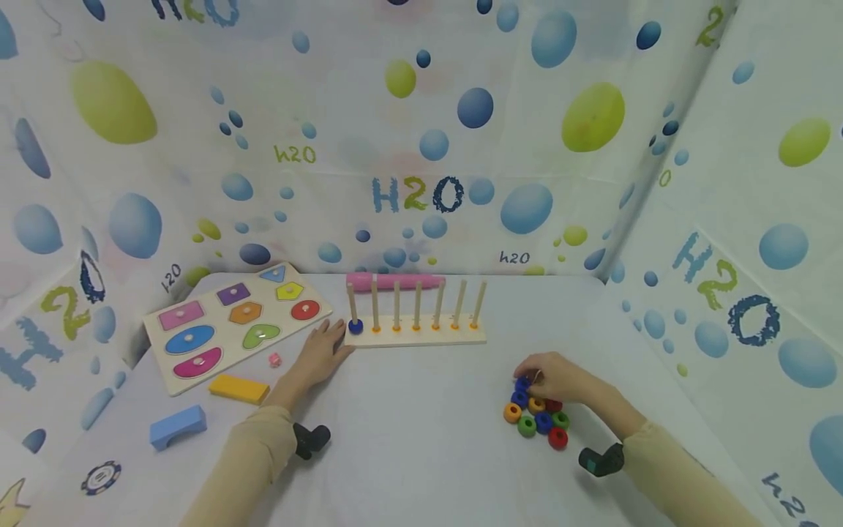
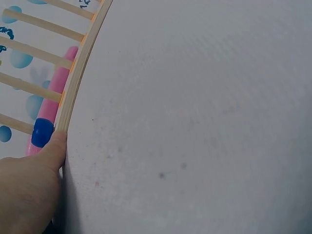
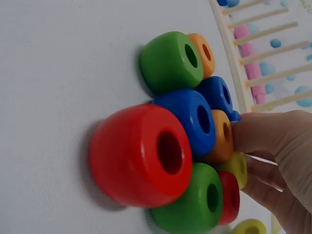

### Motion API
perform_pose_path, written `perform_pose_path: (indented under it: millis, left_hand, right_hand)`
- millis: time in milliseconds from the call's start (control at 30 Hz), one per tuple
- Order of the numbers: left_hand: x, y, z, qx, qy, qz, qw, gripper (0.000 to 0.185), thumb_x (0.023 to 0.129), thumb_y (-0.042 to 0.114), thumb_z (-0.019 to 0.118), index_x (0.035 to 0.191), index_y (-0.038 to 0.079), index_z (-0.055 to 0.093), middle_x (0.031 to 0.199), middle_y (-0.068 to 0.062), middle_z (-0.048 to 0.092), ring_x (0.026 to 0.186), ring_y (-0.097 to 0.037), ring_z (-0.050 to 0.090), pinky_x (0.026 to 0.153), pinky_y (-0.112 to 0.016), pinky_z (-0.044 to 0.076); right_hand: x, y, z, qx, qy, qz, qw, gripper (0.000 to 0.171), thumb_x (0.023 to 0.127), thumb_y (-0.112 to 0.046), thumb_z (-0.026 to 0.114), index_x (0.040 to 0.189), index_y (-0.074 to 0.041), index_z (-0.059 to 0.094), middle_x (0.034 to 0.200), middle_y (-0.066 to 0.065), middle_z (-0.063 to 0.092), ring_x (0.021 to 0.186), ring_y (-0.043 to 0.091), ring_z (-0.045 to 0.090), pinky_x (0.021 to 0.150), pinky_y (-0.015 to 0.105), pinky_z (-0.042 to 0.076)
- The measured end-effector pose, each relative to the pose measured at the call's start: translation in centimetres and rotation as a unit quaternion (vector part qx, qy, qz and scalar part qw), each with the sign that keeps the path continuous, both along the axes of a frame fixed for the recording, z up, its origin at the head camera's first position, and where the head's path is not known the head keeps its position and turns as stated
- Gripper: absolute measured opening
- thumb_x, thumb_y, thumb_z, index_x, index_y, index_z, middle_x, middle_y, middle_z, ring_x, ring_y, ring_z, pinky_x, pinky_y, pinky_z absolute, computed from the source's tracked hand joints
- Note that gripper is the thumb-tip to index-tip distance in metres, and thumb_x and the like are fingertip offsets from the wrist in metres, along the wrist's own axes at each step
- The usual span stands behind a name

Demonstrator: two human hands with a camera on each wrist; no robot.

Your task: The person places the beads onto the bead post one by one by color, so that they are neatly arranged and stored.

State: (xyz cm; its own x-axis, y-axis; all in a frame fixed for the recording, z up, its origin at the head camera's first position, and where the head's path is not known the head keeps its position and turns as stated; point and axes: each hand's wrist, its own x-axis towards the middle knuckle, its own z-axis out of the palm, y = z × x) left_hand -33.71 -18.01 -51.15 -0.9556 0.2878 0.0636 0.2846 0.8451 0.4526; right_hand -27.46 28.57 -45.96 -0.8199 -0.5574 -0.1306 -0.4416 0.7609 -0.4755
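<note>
My left hand [image 1: 321, 353] is at the left end of a wooden peg board [image 1: 415, 338] with several upright pegs. In the left wrist view its thumb [image 2: 54, 146] lies along the board's front edge; its other fingers are hidden there. One dark blue bead [image 1: 356, 326] sits on the leftmost peg. Over on the right, my right hand [image 1: 556, 377] pinches a blue bead [image 1: 522, 384] at the far side of a cluster of beads. Nearest in the right wrist view are a red bead [image 3: 131, 156] and a green bead [image 3: 168, 63]; the held bead is mostly hidden there.
A shape puzzle board [image 1: 227, 333] lies at the back left. Near it are a small pink die [image 1: 274, 359], a yellow block [image 1: 238, 389] and a blue arched block [image 1: 178, 427]. Behind the peg board lies a pink tube [image 1: 395, 282]. A poker chip [image 1: 102, 478] is at the front left.
</note>
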Motion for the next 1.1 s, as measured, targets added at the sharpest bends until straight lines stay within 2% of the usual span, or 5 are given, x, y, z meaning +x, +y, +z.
perform_pose_path:
  millis: [133,400,733,933,1100]
  left_hand:
    - [0.0,0.0,0.2,0.000,0.000,0.002,1.0000,0.063,0.096,0.033,0.053,0.143,-0.004,0.033,0.149,-0.022,0.028,0.140,-0.042,0.010,0.114,-0.055,0.006]
    - [0.2,0.0,0.2,0.004,0.001,-0.001,1.0000,0.063,0.096,0.032,0.054,0.143,-0.005,0.034,0.149,-0.022,0.029,0.140,-0.042,0.011,0.114,-0.056,0.006]
    - [-0.1,0.1,0.1,0.002,0.001,0.003,1.0000,0.063,0.096,0.034,0.054,0.143,-0.004,0.034,0.149,-0.021,0.029,0.140,-0.042,0.011,0.114,-0.056,0.006]
    - [-0.4,0.2,-0.2,0.002,-0.005,0.003,1.0000,0.064,0.096,0.036,0.054,0.144,-0.002,0.034,0.150,-0.019,0.029,0.140,-0.040,0.011,0.114,-0.055,0.006]
    - [-0.2,0.0,-0.3,0.007,0.001,0.003,1.0000,0.062,0.096,0.035,0.054,0.143,-0.001,0.036,0.149,-0.019,0.031,0.140,-0.040,0.013,0.114,-0.055,0.007]
  right_hand:
    - [-0.4,-0.3,-0.3,-0.018,0.014,-0.019,1.000,0.022,0.086,-0.012,0.068,0.108,-0.011,0.066,0.101,-0.005,0.064,0.090,0.012,0.061,0.080,0.028,0.055]
    - [-3.1,-2.8,1.5,-0.157,0.068,-0.075,0.982,0.029,0.086,-0.004,0.065,0.115,-0.002,0.063,0.107,0.004,0.065,0.099,0.020,0.063,0.085,0.030,0.055]
    - [-7.0,-13.0,7.4,-0.252,0.146,-0.015,0.957,0.029,0.086,0.000,0.065,0.115,0.005,0.061,0.107,0.012,0.064,0.095,0.022,0.065,0.083,0.024,0.055]
    - [-9.7,-19.4,8.1,-0.266,0.159,-0.005,0.951,0.029,0.085,0.001,0.066,0.114,0.005,0.062,0.106,0.015,0.065,0.094,0.022,0.065,0.080,0.017,0.053]
    - [-10.8,-24.1,8.0,-0.279,0.167,-0.004,0.946,0.028,0.086,-0.001,0.066,0.113,0.005,0.062,0.108,0.016,0.066,0.095,0.021,0.066,0.081,0.016,0.053]
